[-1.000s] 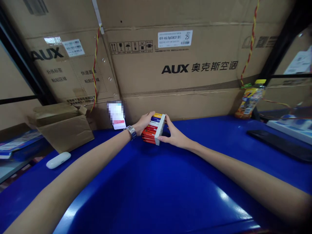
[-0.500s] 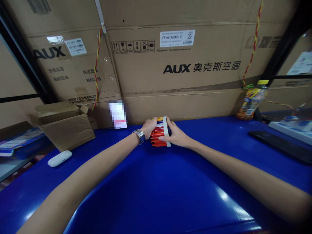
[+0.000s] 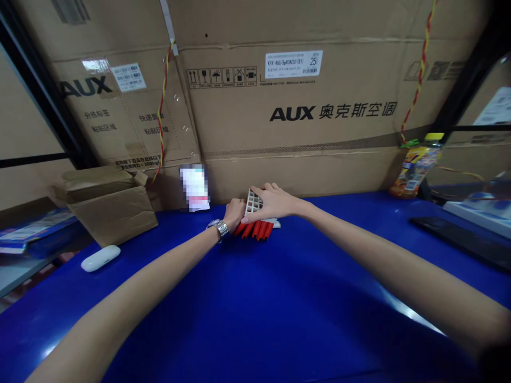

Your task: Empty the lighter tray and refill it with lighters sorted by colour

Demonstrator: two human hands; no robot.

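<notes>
Your right hand [image 3: 272,205] lies across the top of a white plastic lattice rack [image 3: 254,201], its fingers spread and pressed flat, with the fingertips reaching toward the rack's far edge. Your left hand [image 3: 234,214], a steel wristwatch [image 3: 217,229] on its wrist, is curled against the rack's left end, the fingers bunched; how firmly they pinch it you cannot tell from this view. The rack sits on the blue table [image 3: 255,314], and a row of red sticks [image 3: 253,230] juts from beneath it toward you, side by side. So far the sticks are gathered at the rack, but their upper parts are hidden, so you cannot tell whether each is fully seated. To the left stand an open cardboard box [image 3: 109,211] and a white earbud case [image 3: 100,258]. A pixelated white card [image 3: 194,187] stands just left of your hands, against an AUX air-conditioner carton [image 3: 291,109]. Far right are a plastic bottle [image 3: 417,167] and a black phone [image 3: 459,242].
</notes>
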